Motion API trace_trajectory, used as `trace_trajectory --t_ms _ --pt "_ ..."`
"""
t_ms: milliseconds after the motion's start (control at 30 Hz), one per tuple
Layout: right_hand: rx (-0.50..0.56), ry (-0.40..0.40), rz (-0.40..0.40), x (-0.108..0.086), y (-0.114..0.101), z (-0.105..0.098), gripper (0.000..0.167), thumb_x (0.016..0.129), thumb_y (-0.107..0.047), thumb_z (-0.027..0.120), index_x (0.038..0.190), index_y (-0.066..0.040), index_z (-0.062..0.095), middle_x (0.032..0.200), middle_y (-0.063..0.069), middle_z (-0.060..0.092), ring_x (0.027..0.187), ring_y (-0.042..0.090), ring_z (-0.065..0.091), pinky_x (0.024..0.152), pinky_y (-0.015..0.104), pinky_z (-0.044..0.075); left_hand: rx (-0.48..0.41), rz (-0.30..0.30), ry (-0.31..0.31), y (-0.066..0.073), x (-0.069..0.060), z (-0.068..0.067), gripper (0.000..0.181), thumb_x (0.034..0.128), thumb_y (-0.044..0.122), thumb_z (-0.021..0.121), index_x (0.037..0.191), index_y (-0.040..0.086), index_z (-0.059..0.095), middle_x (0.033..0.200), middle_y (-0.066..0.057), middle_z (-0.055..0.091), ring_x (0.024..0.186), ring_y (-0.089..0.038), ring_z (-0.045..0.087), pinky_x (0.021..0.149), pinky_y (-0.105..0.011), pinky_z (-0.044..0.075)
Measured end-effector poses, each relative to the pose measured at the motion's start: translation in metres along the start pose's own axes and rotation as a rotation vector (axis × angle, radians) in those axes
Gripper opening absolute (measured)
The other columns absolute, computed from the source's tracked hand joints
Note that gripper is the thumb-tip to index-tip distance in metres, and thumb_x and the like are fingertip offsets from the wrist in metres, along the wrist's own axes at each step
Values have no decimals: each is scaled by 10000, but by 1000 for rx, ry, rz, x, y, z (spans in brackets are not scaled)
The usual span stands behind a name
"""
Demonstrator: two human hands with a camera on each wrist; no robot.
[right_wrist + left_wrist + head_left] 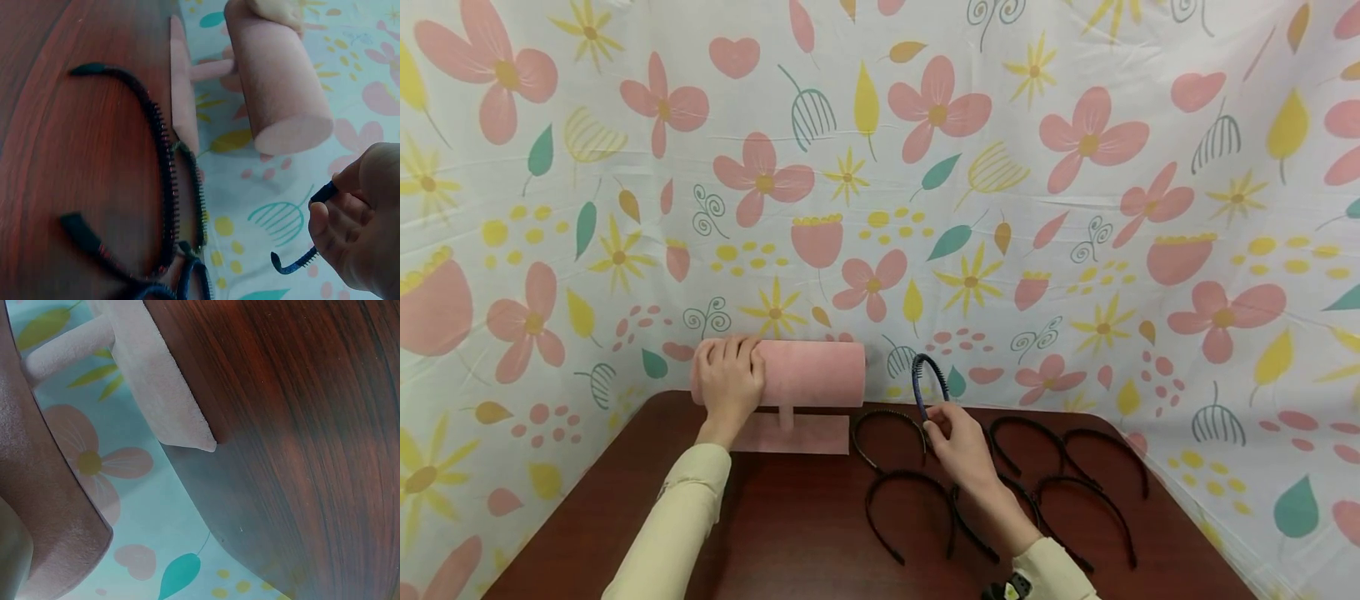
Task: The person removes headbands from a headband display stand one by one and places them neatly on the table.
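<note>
My left hand (733, 379) lies over the left end of a pink plush headband stand (812, 372), its fingers curved over the top of the roll. In the left wrist view the stand's roll (56, 500) and flat base (162, 394) show, but the fingers are out of sight. Right of the stand, my right hand (958, 446) pinches a dark blue toothed headband (917, 385) by one end, with its arch raised above the table. The right wrist view shows that headband's free end (287, 269) below the fingers. No headband sits on the roll.
Several dark toothed headbands lie on the brown table (805, 533), among them a front one (910, 475) and a far right one (1108, 435). Some lie beneath my right forearm. A flower-printed cloth (880, 208) hangs right behind the table.
</note>
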State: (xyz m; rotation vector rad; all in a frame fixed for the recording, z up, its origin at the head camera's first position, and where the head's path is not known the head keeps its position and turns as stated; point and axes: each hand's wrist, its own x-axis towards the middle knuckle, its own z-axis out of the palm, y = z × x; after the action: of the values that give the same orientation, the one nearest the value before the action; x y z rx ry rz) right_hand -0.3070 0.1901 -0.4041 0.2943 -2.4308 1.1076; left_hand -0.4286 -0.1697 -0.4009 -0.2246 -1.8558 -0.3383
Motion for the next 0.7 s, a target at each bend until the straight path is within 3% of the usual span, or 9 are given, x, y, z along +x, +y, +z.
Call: trace_trajectory --t_ms 333,500,700 --pt "-55 -2 31 -14 16 -23 138 944 -114 653 1081 -105 665 934 5 651 686 115 554 620 255 450 -8 0 19 1 0 1 324 983 228 436 1025 75 719 1030 -127 685 992 -344 615 1023 -538 365" --pt "-97 4 10 -21 25 -34 151 939 -97 655 1089 -90 662 961 13 648 740 119 541 613 250 424 -12 5 42 1 0 1 316 975 230 449 1010 77 724 1014 -123 686 977 -340 617 1014 -537 375" --pt "-152 15 -14 -30 34 -47 148 928 -75 663 1075 -84 669 924 1 644 728 89 531 602 237 407 -7 6 26 0 0 0 346 992 238 416 1025 76 719 1027 -132 683 989 -348 610 1031 -543 364"
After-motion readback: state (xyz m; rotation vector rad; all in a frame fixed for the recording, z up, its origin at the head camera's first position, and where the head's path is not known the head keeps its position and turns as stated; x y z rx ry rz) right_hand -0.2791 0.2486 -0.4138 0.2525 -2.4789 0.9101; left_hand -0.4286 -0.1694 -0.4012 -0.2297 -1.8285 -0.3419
